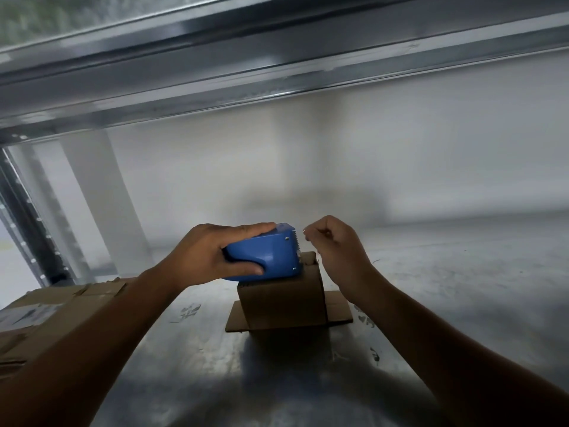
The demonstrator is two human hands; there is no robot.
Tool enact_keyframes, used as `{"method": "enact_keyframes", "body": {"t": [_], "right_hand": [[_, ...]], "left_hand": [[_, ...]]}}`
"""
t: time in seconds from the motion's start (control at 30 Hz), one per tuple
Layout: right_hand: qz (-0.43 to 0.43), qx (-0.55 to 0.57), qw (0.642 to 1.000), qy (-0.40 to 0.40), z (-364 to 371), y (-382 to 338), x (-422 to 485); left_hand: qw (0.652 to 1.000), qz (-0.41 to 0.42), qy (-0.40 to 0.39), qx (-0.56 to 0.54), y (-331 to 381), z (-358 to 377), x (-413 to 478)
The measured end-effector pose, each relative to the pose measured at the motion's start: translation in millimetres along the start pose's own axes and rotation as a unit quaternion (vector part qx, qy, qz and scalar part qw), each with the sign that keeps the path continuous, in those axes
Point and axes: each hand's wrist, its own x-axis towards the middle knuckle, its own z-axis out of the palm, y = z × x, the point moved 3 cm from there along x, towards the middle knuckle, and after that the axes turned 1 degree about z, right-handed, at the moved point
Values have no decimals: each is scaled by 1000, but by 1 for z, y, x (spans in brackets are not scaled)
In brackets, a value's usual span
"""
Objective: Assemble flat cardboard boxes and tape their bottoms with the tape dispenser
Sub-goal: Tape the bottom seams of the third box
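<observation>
A small brown cardboard box (281, 303) stands upright on the metal shelf (431, 288), with its lower flaps spread flat on the surface. My left hand (212, 254) grips a blue tape dispenser (266, 252) and holds it over the box's top, its toothed end pointing right. Just to the right of that end, my right hand (337, 245) has its fingers curled and pinches a thin clear strip of tape, which is hard to see. The box's top is mostly hidden behind the dispenser.
A large brown carton (46, 322) with a white label lies at the left, under my left forearm. A metal shelf beam (277, 66) runs overhead. A perforated steel upright (27, 223) stands at far left. A pale wall closes the back.
</observation>
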Motion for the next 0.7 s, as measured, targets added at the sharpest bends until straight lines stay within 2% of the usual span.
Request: {"method": "enact_keyframes", "body": {"t": [0.13,0.27,0.53,0.7], "right_hand": [[101,118,984,81,-27,-3,-3],[178,205,961,47,-41,1,-17],[247,292,924,21,-31,11,-33],[242,332,911,39,-27,9,-31]], "left_hand": [[1000,4,8,6,-1,-1,-3],[1000,6,14,2,-1,-2,-4],[1000,-4,18,-3,-2,-6,-12],[1000,-3,27,12,0,-6,-16]]}}
